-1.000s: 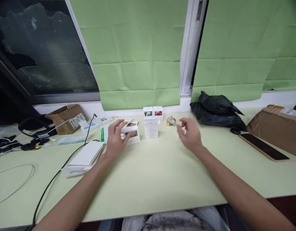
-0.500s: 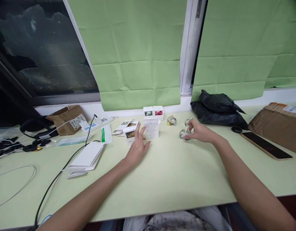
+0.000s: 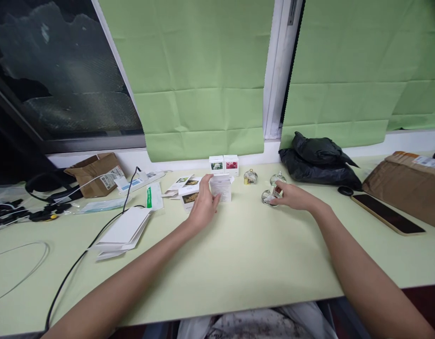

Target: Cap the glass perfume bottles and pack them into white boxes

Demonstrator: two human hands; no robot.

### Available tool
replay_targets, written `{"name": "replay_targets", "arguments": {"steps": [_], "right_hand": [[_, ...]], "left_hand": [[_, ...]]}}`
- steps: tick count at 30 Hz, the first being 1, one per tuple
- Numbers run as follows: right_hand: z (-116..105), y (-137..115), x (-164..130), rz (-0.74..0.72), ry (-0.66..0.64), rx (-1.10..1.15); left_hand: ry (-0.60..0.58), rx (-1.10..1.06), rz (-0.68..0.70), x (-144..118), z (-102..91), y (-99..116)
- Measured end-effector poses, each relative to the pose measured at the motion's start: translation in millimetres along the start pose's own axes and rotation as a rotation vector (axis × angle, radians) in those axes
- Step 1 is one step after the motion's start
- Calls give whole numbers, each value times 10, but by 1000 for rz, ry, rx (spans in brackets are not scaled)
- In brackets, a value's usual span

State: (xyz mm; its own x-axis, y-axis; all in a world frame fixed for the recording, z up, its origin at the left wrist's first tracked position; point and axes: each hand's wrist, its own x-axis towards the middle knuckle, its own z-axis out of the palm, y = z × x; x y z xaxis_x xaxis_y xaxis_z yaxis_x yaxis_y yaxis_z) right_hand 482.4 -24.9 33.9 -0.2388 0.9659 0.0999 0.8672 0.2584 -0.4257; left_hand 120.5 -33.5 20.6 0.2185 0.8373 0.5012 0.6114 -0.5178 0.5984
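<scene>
My right hand (image 3: 291, 195) has thumb and fingertips closed on a small round clear-glass perfume bottle (image 3: 268, 198) low over the table; the fingers hide part of it. Just behind stands a similar glass bottle (image 3: 278, 177), and another one (image 3: 251, 177) with a gold-coloured part is further left. My left hand (image 3: 204, 207) has its fingers apart at the left side of a small white carton (image 3: 224, 190) with a raised top flap. Whether it touches the carton I cannot tell. Left of that hand is a white box with a brown picture (image 3: 188, 197), partly covered.
Two white picture boxes (image 3: 223, 164) stand by the wall. Leftward lie picture cards (image 3: 177, 184), folded white card (image 3: 124, 230), a black cable (image 3: 74, 261) and an open brown box (image 3: 97, 176). To the right are a black plastic bag (image 3: 319, 162), a phone (image 3: 387, 214) and a brown parcel (image 3: 408, 186).
My left hand has turned and shifted slightly right, its thumb now in front of the white carton. My right hand stays on the perfume bottle. The view has shifted a little.
</scene>
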Motion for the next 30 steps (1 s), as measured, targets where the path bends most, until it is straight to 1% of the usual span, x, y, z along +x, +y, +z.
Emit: {"name": "replay_targets", "arguments": {"steps": [3,5,7,11,14,16,19,22,24,26,30], "right_hand": [[-2,-16,-7,-20,10,5],[2,-24,-7,-35,27,10],[7,-33,-2,-41,39,8],[9,-56,12,-48,55,-13],[4,-76,12,-73,68,-46],[-2,-88,5,-83,74,-53],[-6,-92,-2,-75,68,-37],[4,-71,8,-80,72,-10],[18,-50,20,-83,80,-5],[30,-35,30,-84,84,-9],[37,-32,34,-91,92,-16]], "left_hand": [[-2,33,-34,133,18,-9],[16,51,-1,186,15,-8],[11,85,63,189,-10,14],[-24,155,173,53,-110,98],[-62,51,196,-96,-155,130],[-61,-44,195,-179,-146,117],[1,-79,203,-260,-93,62],[92,-14,283,-300,-34,-4],[121,51,341,-315,-10,-40],[101,95,376,-320,-3,-62],[3,82,434,-299,-39,-59]]}}
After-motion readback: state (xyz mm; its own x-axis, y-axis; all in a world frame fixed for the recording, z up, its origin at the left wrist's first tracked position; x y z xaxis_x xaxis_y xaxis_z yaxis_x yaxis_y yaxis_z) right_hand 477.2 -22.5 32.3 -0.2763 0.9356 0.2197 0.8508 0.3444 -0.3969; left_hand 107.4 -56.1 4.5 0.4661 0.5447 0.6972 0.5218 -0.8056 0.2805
